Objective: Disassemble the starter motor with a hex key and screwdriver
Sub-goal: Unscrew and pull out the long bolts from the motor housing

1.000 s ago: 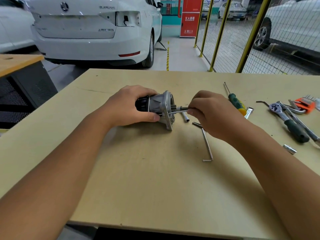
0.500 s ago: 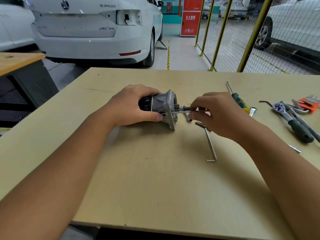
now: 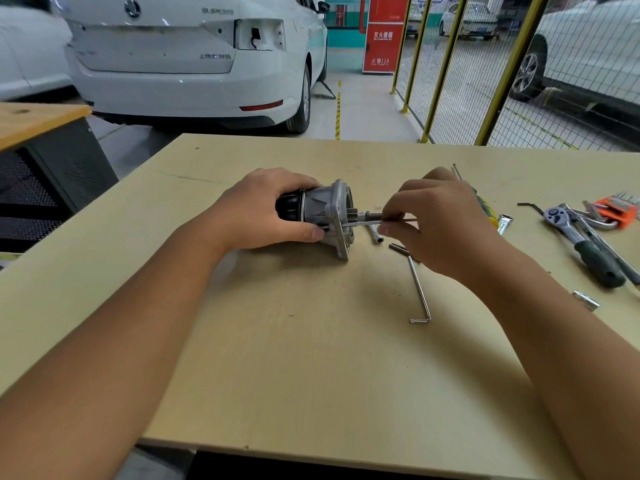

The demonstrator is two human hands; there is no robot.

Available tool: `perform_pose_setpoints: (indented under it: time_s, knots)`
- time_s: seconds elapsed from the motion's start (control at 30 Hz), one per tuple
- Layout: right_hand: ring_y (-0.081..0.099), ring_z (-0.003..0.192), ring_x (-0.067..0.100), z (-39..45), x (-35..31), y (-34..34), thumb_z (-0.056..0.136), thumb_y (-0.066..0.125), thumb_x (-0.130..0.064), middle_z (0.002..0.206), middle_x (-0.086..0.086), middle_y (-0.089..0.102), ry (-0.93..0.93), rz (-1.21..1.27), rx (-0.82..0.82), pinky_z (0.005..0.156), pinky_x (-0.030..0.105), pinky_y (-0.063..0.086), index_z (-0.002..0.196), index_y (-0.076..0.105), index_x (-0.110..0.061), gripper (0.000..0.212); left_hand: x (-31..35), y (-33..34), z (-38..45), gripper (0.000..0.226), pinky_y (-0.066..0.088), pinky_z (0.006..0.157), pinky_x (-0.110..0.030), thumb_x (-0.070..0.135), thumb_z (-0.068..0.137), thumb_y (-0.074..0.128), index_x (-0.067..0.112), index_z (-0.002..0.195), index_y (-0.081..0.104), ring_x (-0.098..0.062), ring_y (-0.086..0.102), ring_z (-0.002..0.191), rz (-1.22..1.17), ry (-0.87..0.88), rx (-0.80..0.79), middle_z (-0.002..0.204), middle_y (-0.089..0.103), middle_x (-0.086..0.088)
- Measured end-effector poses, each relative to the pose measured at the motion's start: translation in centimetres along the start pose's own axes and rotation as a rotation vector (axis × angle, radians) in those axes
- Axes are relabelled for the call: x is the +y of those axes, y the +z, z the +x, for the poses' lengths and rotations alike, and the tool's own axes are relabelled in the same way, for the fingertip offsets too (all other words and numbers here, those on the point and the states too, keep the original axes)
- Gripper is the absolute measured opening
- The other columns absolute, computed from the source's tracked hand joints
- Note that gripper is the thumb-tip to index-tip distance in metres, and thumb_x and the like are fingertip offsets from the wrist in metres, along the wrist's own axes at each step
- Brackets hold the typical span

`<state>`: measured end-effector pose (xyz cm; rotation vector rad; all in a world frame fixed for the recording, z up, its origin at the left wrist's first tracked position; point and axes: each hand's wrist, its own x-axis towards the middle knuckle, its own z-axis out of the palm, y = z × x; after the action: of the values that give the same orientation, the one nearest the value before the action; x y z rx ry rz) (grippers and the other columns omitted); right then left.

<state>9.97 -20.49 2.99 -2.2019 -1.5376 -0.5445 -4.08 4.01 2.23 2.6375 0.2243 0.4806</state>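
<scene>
While the starter motor (image 3: 323,216) lies on its side near the middle of the wooden table (image 3: 311,358), the left hand (image 3: 266,211) wraps around its black body, fingers curled over the top and thumb underneath. The right hand (image 3: 436,223) pinches a thin long bolt (image 3: 360,222) sticking out of the grey flange, fingertips clamped together on it. A hex key (image 3: 419,289) sits on the table just below that hand. Off to the right there's a screwdriver (image 3: 485,206), a ratchet (image 3: 581,244) and an orange hex key set (image 3: 620,211).
</scene>
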Motion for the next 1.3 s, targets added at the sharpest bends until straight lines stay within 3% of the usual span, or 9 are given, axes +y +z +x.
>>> perform_pose_setpoints:
  time_s: [0.17, 0.3, 0.47, 0.53, 0.77, 0.93, 1.03, 1.17, 1.3]
  knots:
    - [0.059, 0.077, 0.023, 0.5, -0.1, 0.0, 0.088, 0.077, -0.02, 0.085, 0.0, 0.065, 0.026, 0.116, -0.054, 0.069, 0.04, 0.052, 0.092, 0.075, -0.012, 0.009, 0.0, 0.1, 0.1, 0.075, 0.049, 0.102, -0.047, 0.074, 0.06, 0.075, 0.047, 0.129, 0.062, -0.012, 0.058, 0.117, -0.024, 0.0, -0.002, 0.121, 0.065, 0.018]
    - [0.054, 0.074, 0.022, 0.4, -0.3, 0.3, 0.096, 0.067, -0.02, 0.082, 0.007, 0.061, 0.031, 0.161, -0.034, 0.066, 0.03, 0.038, 0.096, 0.074, -0.008, 0.014, 0.0, 0.0, 0.0, 0.073, 0.049, 0.103, -0.047, 0.073, 0.061, 0.076, 0.048, 0.128, 0.062, -0.012, 0.058, 0.117, -0.021, -0.002, 0.002, 0.121, 0.065, 0.018]
    - [0.052, 0.085, 0.024, 0.5, -0.2, 0.7, 0.102, 0.055, -0.018, 0.095, 0.01, 0.061, 0.069, 0.114, -0.104, 0.072, 0.033, 0.037, 0.107, 0.072, -0.005, 0.022, 0.1, 0.0, 0.0, 0.074, 0.049, 0.103, -0.047, 0.07, 0.062, 0.077, 0.046, 0.13, 0.062, -0.012, 0.058, 0.117, -0.018, -0.003, -0.004, 0.122, 0.065, 0.018]
    - [0.053, 0.095, 0.028, 0.4, -0.2, 0.7, 0.102, 0.057, -0.025, 0.099, 0.004, 0.065, 0.069, 0.033, -0.088, 0.082, 0.041, 0.044, 0.106, 0.073, -0.012, 0.021, 0.1, 0.0, -0.1, 0.075, 0.049, 0.103, -0.046, 0.07, 0.063, 0.077, 0.045, 0.131, 0.063, -0.013, 0.057, 0.117, -0.014, 0.0, -0.003, 0.122, 0.065, 0.017]
    - [0.048, 0.114, 0.031, 0.3, -1.1, 0.3, 0.09, 0.072, -0.034, 0.108, -0.008, 0.068, 0.063, -0.189, 0.021, 0.09, 0.046, 0.032, 0.094, 0.073, -0.024, 0.01, 0.2, -0.1, -0.1, 0.077, 0.048, 0.104, -0.046, 0.069, 0.063, 0.078, 0.042, 0.134, 0.062, -0.015, 0.056, 0.118, 0.002, -0.006, -0.008, 0.124, 0.065, 0.013]
    - [0.058, 0.082, 0.026, 0.4, -0.8, 0.2, 0.096, 0.065, -0.031, 0.084, -0.002, 0.063, 0.075, 0.016, -0.094, 0.076, 0.039, 0.047, 0.099, 0.067, -0.02, 0.011, 0.3, -0.1, -0.1, 0.077, 0.047, 0.105, -0.045, 0.067, 0.064, 0.079, 0.04, 0.135, 0.062, -0.015, 0.056, 0.119, 0.005, -0.01, -0.002, 0.125, 0.065, 0.013]
    - [0.052, 0.074, 0.024, 0.3, -0.7, 0.4, 0.1, 0.061, -0.028, 0.078, 0.005, 0.06, 0.079, 0.115, -0.135, 0.068, 0.038, 0.044, 0.097, 0.073, -0.012, 0.02, 0.3, -0.1, 0.0, 0.08, 0.047, 0.105, -0.044, 0.07, 0.062, 0.076, 0.041, 0.135, 0.062, -0.014, 0.055, 0.119, 0.011, -0.011, -0.009, 0.125, 0.064, 0.015]
    - [0.053, 0.081, 0.028, 0.4, -0.8, 0.9, 0.103, 0.053, -0.022, 0.086, 0.009, 0.057, 0.096, 0.104, -0.15, 0.072, 0.037, 0.04, 0.097, 0.072, -0.004, 0.027, 0.2, -0.1, -0.1, 0.078, 0.047, 0.105, -0.043, 0.07, 0.062, 0.077, 0.042, 0.133, 0.062, -0.012, 0.055, 0.118, -0.004, -0.007, -0.007, 0.124, 0.064, 0.016]
    - [0.051, 0.1, 0.029, 0.2, -1.0, 0.7, 0.097, 0.063, -0.034, 0.1, -0.003, 0.066, 0.078, -0.093, -0.064, 0.085, 0.041, 0.039, 0.1, 0.075, -0.021, 0.018, 0.3, -0.1, -0.1, 0.079, 0.047, 0.106, -0.043, 0.071, 0.062, 0.077, 0.042, 0.134, 0.062, -0.012, 0.055, 0.12, 0.005, -0.009, -0.012, 0.126, 0.064, 0.016]
